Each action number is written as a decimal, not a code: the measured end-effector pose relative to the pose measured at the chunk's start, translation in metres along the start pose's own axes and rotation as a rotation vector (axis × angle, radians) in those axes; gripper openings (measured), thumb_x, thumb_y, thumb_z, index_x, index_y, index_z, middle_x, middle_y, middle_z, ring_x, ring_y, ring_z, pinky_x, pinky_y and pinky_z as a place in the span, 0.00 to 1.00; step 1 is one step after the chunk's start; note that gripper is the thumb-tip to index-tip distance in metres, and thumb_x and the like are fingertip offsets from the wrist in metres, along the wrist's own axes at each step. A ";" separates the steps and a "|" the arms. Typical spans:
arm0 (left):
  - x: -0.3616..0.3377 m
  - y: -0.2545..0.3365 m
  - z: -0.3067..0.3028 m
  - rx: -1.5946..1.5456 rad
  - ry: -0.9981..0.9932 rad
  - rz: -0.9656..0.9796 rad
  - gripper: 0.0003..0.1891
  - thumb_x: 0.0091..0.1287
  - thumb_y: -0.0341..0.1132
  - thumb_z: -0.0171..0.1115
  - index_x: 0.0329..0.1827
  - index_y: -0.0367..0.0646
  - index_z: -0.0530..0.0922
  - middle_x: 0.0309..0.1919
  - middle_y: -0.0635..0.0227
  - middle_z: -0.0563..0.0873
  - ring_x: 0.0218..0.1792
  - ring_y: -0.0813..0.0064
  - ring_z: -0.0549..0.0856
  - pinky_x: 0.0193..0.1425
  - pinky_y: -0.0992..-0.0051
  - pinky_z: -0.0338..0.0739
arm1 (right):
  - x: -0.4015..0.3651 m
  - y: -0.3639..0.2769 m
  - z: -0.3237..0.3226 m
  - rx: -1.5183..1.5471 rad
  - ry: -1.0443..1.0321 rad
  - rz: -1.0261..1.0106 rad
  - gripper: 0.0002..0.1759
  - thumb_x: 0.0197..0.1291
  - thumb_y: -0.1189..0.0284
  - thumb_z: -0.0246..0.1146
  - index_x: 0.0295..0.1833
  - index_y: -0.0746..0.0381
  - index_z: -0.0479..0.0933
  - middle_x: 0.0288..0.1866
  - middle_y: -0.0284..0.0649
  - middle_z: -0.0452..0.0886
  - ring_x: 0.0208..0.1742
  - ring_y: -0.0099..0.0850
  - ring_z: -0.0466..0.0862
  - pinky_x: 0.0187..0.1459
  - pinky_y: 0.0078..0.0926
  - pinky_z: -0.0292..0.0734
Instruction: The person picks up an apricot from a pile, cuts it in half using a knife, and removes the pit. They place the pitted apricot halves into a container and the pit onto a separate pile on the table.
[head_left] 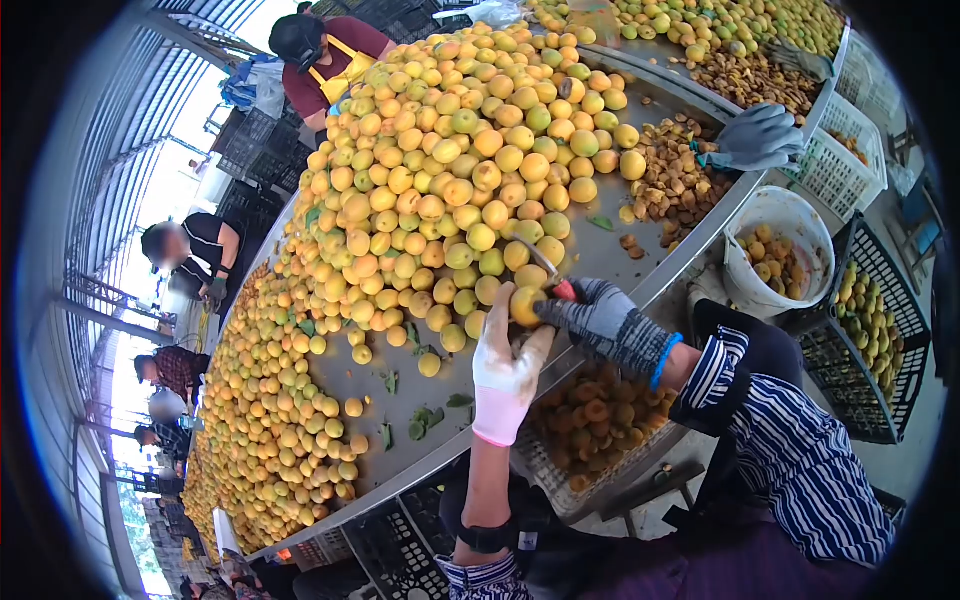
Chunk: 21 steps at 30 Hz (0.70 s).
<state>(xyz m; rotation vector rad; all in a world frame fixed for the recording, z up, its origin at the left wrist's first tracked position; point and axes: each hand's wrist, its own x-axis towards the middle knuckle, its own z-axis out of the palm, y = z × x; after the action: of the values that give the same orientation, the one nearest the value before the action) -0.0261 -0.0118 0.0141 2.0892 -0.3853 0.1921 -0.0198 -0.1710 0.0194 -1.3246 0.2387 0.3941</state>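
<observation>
From my end, the blade is what worries me most. The left hand (510, 365) has its grip pinching one yellow-orange fruit (527, 307), fingertips against its near side, while the right hand (600, 318) closes round the red handle of a small knife (540, 262) and lays its own fingers on the fruit's other side. That puts the fruit squarely between the two gloves, near the front edge of the surface (405, 455). The curved blade points up and away, towards the heap (430, 170) — safe enough as it stands, I judge — but a turn of the right wrist could bring it close to the left fingers, and the white glove looks thin to me. The fruit is round, perhaps slick; too light a pinch could let it roll, too hard a squeeze could bruise it. A careless elbow could also set the stacked fruit sliding.

The surface is bare metal in patches, with loose green leaves (427, 422) scattered on it and a pile of brownish pieces (680, 185) towards the right, a pair of grey gloves (757, 138) just beside that. Below the edge sits a basket of cut pieces (600, 420); further right, a white bucket (742, 278) and a black crate (880, 425). Across the heap I see a person in a yellow apron (345, 68) — others line the far side, beneath a ribbed metal wall (110, 150).
</observation>
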 end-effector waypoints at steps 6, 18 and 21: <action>-0.003 0.003 -0.014 -0.808 -0.034 -0.353 0.26 0.71 0.49 0.52 0.59 0.34 0.70 0.41 0.66 0.82 0.38 0.79 0.82 0.34 0.82 0.73 | 0.004 -0.008 -0.012 0.023 -0.073 -0.020 0.18 0.59 0.62 0.65 0.51 0.59 0.78 0.25 0.28 0.78 0.16 0.14 0.70 0.16 0.12 0.63; -0.008 -0.015 -0.021 -1.160 -0.163 -0.544 0.24 0.71 0.44 0.54 0.63 0.36 0.67 0.46 0.64 0.79 0.40 0.74 0.83 0.40 0.80 0.76 | 0.013 0.006 0.003 -0.094 -0.132 -0.292 0.17 0.59 0.61 0.65 0.47 0.61 0.77 0.28 0.28 0.78 0.21 0.13 0.70 0.22 0.13 0.66; -0.003 -0.012 -0.030 -1.065 -0.034 -0.309 0.24 0.70 0.37 0.55 0.67 0.37 0.63 0.55 0.62 0.76 0.52 0.69 0.79 0.50 0.75 0.75 | 0.001 -0.005 0.008 -0.185 -0.084 -0.180 0.15 0.65 0.67 0.58 0.53 0.63 0.74 0.36 0.32 0.79 0.33 0.14 0.74 0.34 0.13 0.70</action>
<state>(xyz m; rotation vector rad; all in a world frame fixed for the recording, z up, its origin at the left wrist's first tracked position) -0.0239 0.0204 0.0194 1.0709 -0.1189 -0.2054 -0.0175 -0.1644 0.0256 -1.4944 0.0117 0.3239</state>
